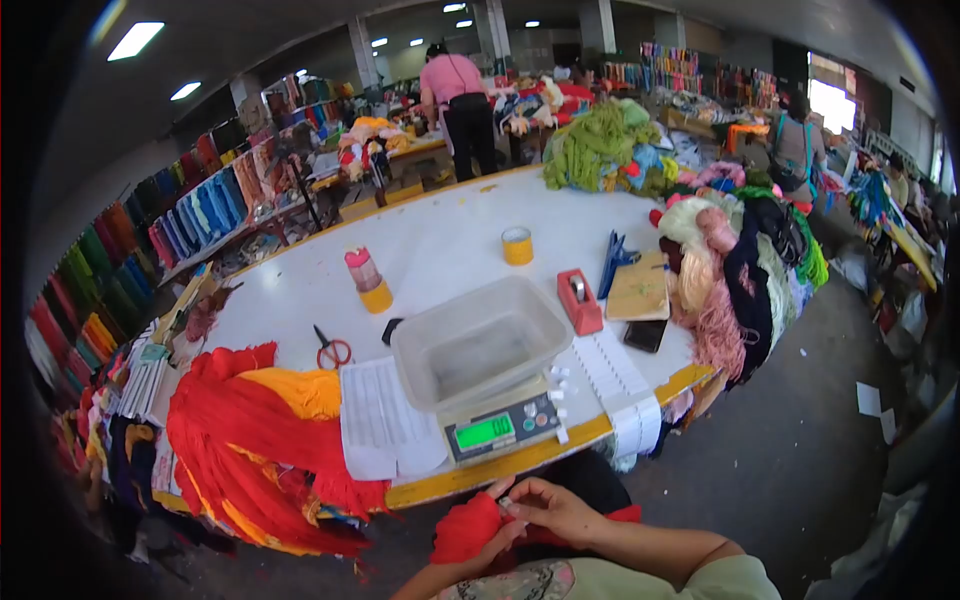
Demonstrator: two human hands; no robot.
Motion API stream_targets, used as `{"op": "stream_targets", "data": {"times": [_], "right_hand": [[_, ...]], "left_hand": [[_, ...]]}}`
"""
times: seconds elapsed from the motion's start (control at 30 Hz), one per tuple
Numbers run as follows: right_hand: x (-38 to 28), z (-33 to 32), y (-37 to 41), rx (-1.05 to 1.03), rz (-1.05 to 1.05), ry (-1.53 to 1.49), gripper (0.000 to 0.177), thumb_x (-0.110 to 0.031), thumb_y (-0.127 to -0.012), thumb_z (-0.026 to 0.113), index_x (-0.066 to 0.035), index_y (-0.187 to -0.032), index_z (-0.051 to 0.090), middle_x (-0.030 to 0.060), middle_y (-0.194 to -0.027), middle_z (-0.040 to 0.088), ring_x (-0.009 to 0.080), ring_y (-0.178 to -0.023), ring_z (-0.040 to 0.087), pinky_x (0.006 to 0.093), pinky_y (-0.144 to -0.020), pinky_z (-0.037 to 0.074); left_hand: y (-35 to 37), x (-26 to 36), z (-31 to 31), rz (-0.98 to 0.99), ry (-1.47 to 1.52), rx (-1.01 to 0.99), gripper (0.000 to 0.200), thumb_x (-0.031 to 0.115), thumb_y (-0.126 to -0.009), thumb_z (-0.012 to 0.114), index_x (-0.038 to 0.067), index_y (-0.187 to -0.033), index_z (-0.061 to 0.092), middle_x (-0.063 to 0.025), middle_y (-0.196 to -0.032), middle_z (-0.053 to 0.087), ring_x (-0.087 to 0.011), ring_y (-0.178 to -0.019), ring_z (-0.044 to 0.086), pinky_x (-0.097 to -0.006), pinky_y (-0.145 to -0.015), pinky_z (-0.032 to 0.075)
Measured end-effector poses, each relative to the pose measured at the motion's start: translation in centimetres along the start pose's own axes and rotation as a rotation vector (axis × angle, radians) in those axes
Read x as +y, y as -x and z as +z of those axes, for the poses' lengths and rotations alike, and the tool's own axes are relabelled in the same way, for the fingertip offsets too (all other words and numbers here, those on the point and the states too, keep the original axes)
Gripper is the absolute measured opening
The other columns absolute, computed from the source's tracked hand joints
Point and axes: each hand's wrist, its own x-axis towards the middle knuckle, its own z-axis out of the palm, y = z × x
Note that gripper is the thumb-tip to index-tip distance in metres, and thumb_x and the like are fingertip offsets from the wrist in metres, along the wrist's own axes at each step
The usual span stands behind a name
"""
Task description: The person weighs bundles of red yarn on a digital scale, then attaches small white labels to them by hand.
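My left hand (497, 538) is closed on a bundle of red yarn (466, 527) at the bottom centre, just below the table's front edge. Fingers of my right hand (550, 508) pinch together beside it, at a small pale thing too small to make out. Beyond my hands stands a digital scale (502, 428) with a green display, and a grey plastic tray (480, 345) rests on it. Printed sheets (385, 420) lie left of the scale. A large heap of red yarn (235, 420) with orange yarn (300, 390) hangs over the front left edge.
On the white table (430, 235) are scissors (332, 350), a pink and yellow container (368, 280), a yellow tape roll (517, 246), a red tape dispenser (580, 303), a phone (645, 335) and a label strip (612, 375). Yarn piles (715, 270) line the right. A person (460, 100) stands behind.
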Motion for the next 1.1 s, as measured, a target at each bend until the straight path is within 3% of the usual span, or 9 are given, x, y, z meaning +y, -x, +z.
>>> {"op": "stream_targets", "data": {"times": [0.27,0.37,0.57,0.67,0.73,0.8,0.83,0.9,1.1], "right_hand": [[-0.4,-1.6,0.3,-0.125,-0.028,0.274,0.027,-0.021,-0.096,0.061,-0.006,-0.117,0.052,-0.0005,-0.076,0.061,0.0066,-0.067,0.056,0.0235,-0.06,0.044],[-3.5,-0.5,1.4,-0.007,-0.161,0.565,0.029,-0.021,-0.094,0.064,-0.006,-0.116,0.051,0.001,-0.062,0.056,0.0091,-0.054,0.053,0.0263,-0.052,0.041],[-4.1,-0.9,1.0,-0.078,-0.3,0.738,0.023,-0.016,-0.091,0.066,-0.007,-0.108,0.054,0.0034,-0.062,0.056,0.013,-0.051,0.053,0.0283,-0.05,0.041],[-5.2,-1.6,0.1,-0.244,-0.417,0.724,0.02,-0.008,-0.086,0.066,-0.007,-0.104,0.057,0.0046,-0.072,0.062,0.0142,-0.064,0.062,0.0261,-0.06,0.047],[-6.0,-1.7,-0.4,-0.326,-0.503,0.684,0.017,-0.007,-0.086,0.067,-0.006,-0.101,0.058,0.0057,-0.079,0.064,0.0145,-0.072,0.064,0.025,-0.066,0.049],[-6.4,-1.6,-0.7,-0.323,-0.476,0.693,0.014,-0.007,-0.086,0.068,-0.006,-0.097,0.059,0.0053,-0.079,0.065,0.0133,-0.072,0.064,0.0241,-0.067,0.049],[-6.1,-1.3,-0.8,-0.295,-0.467,0.701,0.012,-0.007,-0.087,0.068,-0.005,-0.096,0.059,0.0044,-0.078,0.064,0.0121,-0.07,0.063,0.0235,-0.065,0.049],[-5.1,-1.4,-0.4,-0.145,-0.395,0.724,0.012,-0.006,-0.087,0.069,-0.004,-0.094,0.058,0.0033,-0.074,0.064,0.0075,-0.064,0.06,0.0216,-0.06,0.046],[-3.7,-0.5,-0.4,0.019,-0.276,0.626,0.045,0.003,-0.083,0.068,-0.006,-0.121,0.046,0.0004,-0.067,0.056,0.0048,-0.06,0.051,0.0201,-0.054,0.039]], "left_hand": [[1.0,0.4,1.0,0.245,-0.719,0.253,0.044,0.027,-0.08,0.071,0.017,-0.122,0.062,-0.0004,-0.071,0.063,-0.0215,-0.064,0.063,-0.0381,-0.05,0.047],[1.2,-2.3,2.3,0.3,-0.59,0.361,0.034,0.033,-0.082,0.069,0.019,-0.112,0.065,-0.0024,-0.076,0.062,-0.0249,-0.056,0.058,-0.0415,-0.045,0.042],[0.1,0.4,-0.1,0.199,-0.567,0.102,0.023,0.037,-0.088,0.061,0.015,-0.088,0.066,-0.0025,-0.076,0.061,-0.0209,-0.058,0.06,-0.0397,-0.048,0.044],[0.2,-1.3,-0.2,-0.294,0.217,-0.209,0.035,0.044,-0.094,0.052,0.012,-0.084,0.063,-0.0014,-0.067,0.056,-0.0164,-0.053,0.054,-0.0357,-0.048,0.041],[0.3,-3.9,1.8,-0.445,0.819,-0.379,0.048,0.054,-0.098,0.042,0.012,-0.076,0.054,0.0065,-0.055,0.037,-0.0057,-0.05,0.035,-0.0218,-0.046,0.028],[-0.1,-3.8,1.2,-0.468,0.832,-0.458,0.047,0.051,-0.1,0.041,0.011,-0.079,0.055,0.003,-0.062,0.045,-0.0049,-0.053,0.04,-0.0202,-0.047,0.03],[-0.4,0.4,-0.5,-0.494,0.846,-0.298,0.044,0.046,-0.1,0.043,0.01,-0.08,0.056,0.0022,-0.061,0.046,-0.0051,-0.052,0.041,-0.0203,-0.047,0.033],[-0.3,-0.8,-0.8,-0.256,0.829,-0.27,0.03,0.028,-0.101,0.045,0.007,-0.083,0.058,0.0023,-0.058,0.047,-0.0058,-0.049,0.043,-0.022,-0.046,0.035],[-0.7,-0.3,-0.3,-0.206,0.647,0.04,0.022,0.023,-0.099,0.051,0.006,-0.09,0.062,0.0009,-0.061,0.052,-0.0064,-0.052,0.048,-0.0236,-0.05,0.039]]}}
